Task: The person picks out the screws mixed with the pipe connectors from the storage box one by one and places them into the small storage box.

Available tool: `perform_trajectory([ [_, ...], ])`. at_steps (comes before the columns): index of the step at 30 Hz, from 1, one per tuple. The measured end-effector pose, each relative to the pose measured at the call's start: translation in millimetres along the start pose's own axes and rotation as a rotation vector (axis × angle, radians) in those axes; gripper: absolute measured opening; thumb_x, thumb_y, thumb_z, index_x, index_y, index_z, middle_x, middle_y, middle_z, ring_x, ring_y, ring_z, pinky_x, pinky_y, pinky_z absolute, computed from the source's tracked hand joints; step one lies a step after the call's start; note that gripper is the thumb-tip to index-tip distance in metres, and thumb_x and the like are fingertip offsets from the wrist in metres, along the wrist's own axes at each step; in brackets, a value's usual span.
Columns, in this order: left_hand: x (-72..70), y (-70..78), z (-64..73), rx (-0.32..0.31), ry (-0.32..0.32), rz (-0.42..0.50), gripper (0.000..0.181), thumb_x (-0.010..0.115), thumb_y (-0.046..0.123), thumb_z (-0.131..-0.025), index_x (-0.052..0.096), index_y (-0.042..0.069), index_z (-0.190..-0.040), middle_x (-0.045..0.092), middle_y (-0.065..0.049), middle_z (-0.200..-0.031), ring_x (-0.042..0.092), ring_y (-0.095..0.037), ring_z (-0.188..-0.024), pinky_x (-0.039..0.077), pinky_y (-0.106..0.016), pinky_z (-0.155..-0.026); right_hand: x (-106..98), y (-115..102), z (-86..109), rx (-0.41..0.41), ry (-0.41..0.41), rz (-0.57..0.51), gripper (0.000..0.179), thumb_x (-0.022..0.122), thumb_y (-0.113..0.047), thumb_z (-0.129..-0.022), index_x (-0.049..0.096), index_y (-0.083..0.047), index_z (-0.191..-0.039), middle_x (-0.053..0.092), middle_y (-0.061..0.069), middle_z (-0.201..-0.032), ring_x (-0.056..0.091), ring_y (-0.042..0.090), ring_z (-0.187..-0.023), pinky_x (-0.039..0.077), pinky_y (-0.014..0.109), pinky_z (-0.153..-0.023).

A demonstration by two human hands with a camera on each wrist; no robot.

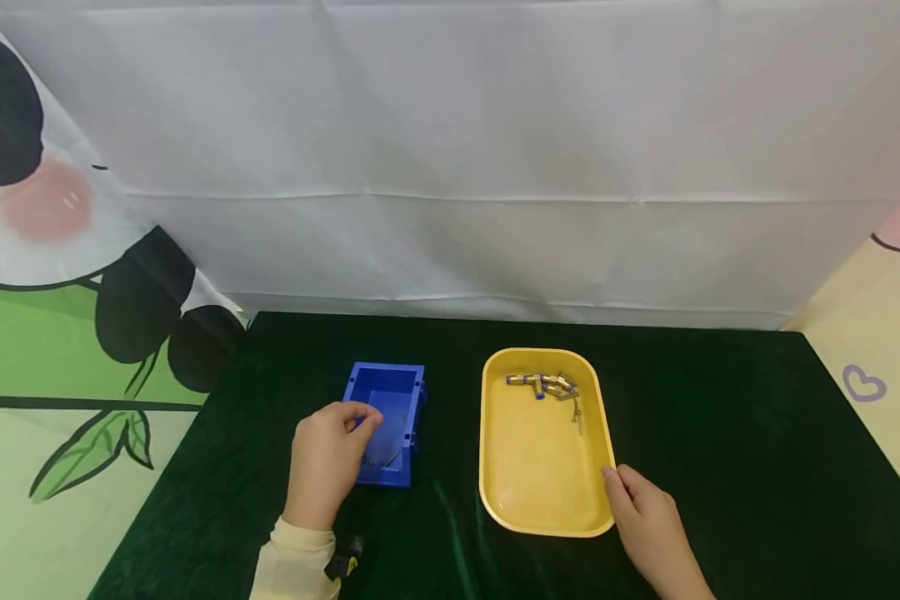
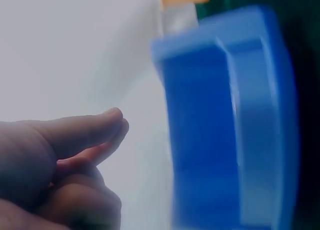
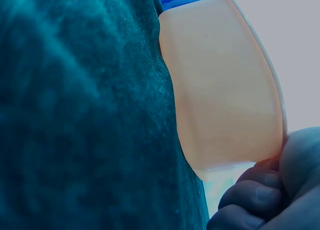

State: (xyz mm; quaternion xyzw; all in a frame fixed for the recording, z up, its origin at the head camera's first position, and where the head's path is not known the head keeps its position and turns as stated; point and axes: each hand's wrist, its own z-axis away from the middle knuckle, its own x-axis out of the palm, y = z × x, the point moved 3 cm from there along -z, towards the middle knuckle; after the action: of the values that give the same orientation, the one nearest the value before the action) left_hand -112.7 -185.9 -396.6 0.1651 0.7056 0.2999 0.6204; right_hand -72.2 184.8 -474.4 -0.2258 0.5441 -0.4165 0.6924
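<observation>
My left hand (image 1: 326, 457) hovers over the near left part of a blue plastic bin (image 1: 394, 477), thumb and index fingertips brought together. In the left wrist view nothing shows between those fingertips (image 2: 115, 116), and the bin stands to their right. A few thin screws (image 1: 393, 459) lie on the bin's floor, partly hidden behind the hand. My right hand (image 1: 648, 521) grips the right rim of a yellow tray (image 1: 536, 487) near its front corner, thumb on top. Several brass pneumatic fittings (image 1: 553, 386) with blue ends lie toward the tray's back, beside a few screws (image 1: 577, 414).
A dark green velvet cloth (image 1: 720, 433) covers the table under both containers. Behind it hangs a white sheet (image 1: 495, 167). A printed cartoon curtain (image 1: 37, 333) stands at the left. The bin sits left of the tray, with a strip of cloth between them.
</observation>
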Motion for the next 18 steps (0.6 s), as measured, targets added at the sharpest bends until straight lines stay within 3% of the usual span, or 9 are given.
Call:
perform_trajectory([
  [5, 6.9, 18.6, 17.0, 0.065, -0.014, 0.036, 0.01, 0.072, 0.024, -0.093, 0.077, 0.016, -0.093, 0.045, -0.002, -0.063, 0.044, -0.017, -0.055, 0.034, -0.027, -0.048, 4.6, 6.1, 7.9, -0.014, 0.0, 0.018, 0.038, 0.043, -0.038, -0.106, 0.057, -0.008, -0.087, 0.048, 0.005, -0.069, 0.048, 0.019, -0.058, 0.04, 0.028, -0.05],
  [9, 20.4, 47.8, 19.9, 0.162, -0.047, 0.093, 0.007, 0.074, 0.024, -0.091, 0.077, 0.018, -0.089, 0.045, 0.001, -0.064, 0.044, -0.015, -0.057, 0.036, -0.026, -0.049, 3.8, 4.5, 6.6, -0.052, 0.017, 0.027, 0.039, 0.042, -0.039, -0.107, 0.058, -0.008, -0.088, 0.049, 0.006, -0.069, 0.049, 0.019, -0.056, 0.041, 0.027, -0.05],
  [14, 48.2, 89.3, 9.7, 0.235, -0.198, 0.242, 0.009, 0.072, 0.025, -0.092, 0.077, 0.017, -0.093, 0.052, 0.0, -0.067, 0.047, -0.015, -0.056, 0.038, -0.024, -0.049, -0.9, -1.3, 2.1, -0.127, 0.048, 0.03, 0.044, 0.04, -0.043, -0.106, 0.06, -0.007, -0.091, 0.05, 0.007, -0.069, 0.049, 0.02, -0.054, 0.041, 0.027, -0.049],
  [18, 66.8, 108.9, 0.7, 0.21, -0.294, 0.358, 0.014, 0.07, 0.026, -0.094, 0.076, 0.013, -0.096, 0.066, 0.0, -0.08, 0.06, -0.013, -0.06, 0.052, -0.023, -0.056, -3.0, -1.6, 1.3, -0.179, 0.051, 0.028, 0.044, 0.04, -0.044, -0.106, 0.06, -0.007, -0.092, 0.051, 0.007, -0.069, 0.05, 0.02, -0.054, 0.041, 0.027, -0.049],
])
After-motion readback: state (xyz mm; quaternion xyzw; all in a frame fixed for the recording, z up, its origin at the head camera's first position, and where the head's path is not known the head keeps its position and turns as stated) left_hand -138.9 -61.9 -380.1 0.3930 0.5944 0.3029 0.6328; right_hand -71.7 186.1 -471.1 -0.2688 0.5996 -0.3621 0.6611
